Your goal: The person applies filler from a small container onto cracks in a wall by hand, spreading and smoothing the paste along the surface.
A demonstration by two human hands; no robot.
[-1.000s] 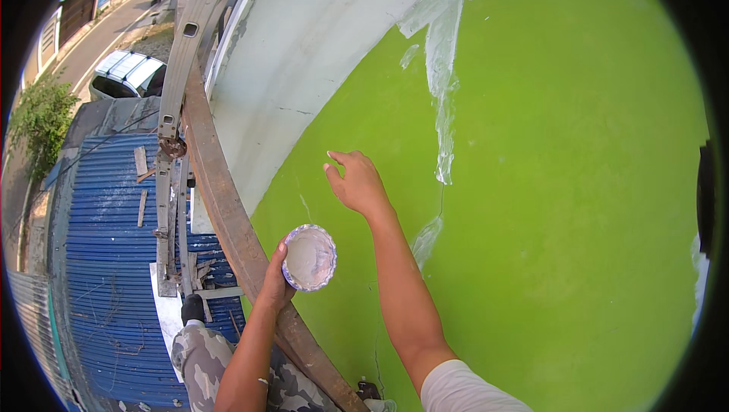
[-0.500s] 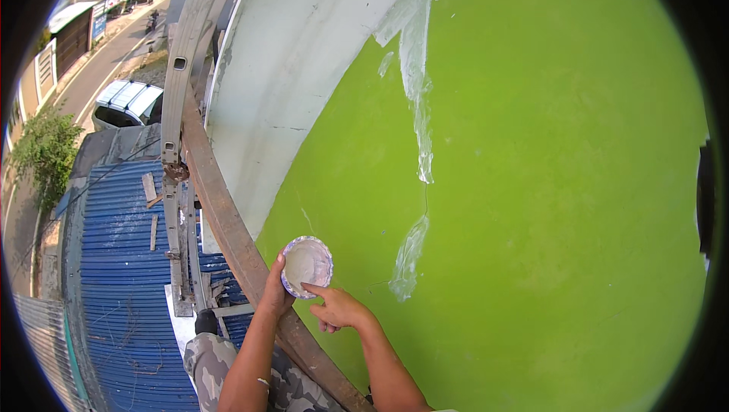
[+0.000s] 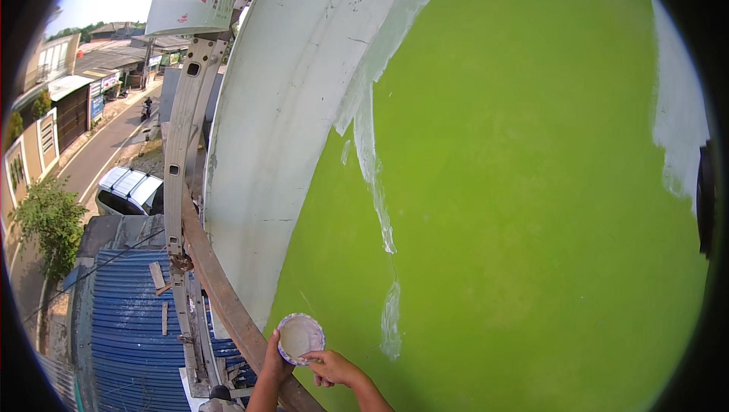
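A small round bowl (image 3: pixel 301 334) with a purple-and-white rim holds pale paste, low in the view. My left hand (image 3: pixel 274 364) is wrapped around its left side. From the right, my right hand (image 3: pixel 334 369) reaches in, its index finger stretched over the near rim to the paste and its other fingers curled below. No tool shows in that hand. Beside both hands rises a bright green wall (image 3: pixel 501 192). A white smear (image 3: pixel 372 157) runs down it, and a thin crack links this to a lower white patch (image 3: pixel 390 325), just above right of the bowl.
A rusty brown beam (image 3: pixel 224 290) slants along the wall's left side, next to a metal ladder (image 3: pixel 176 176). Well below lie a blue corrugated roof (image 3: pixel 129 336), a parked white vehicle (image 3: pixel 130 186) and a street (image 3: pixel 106 146). A printed banner (image 3: pixel 190 2) hangs at the upper left.
The view has tilted upward, so hands and bowl sit lower and the banner has come in. My right index finger remains at the bowl, reaching over its near rim.
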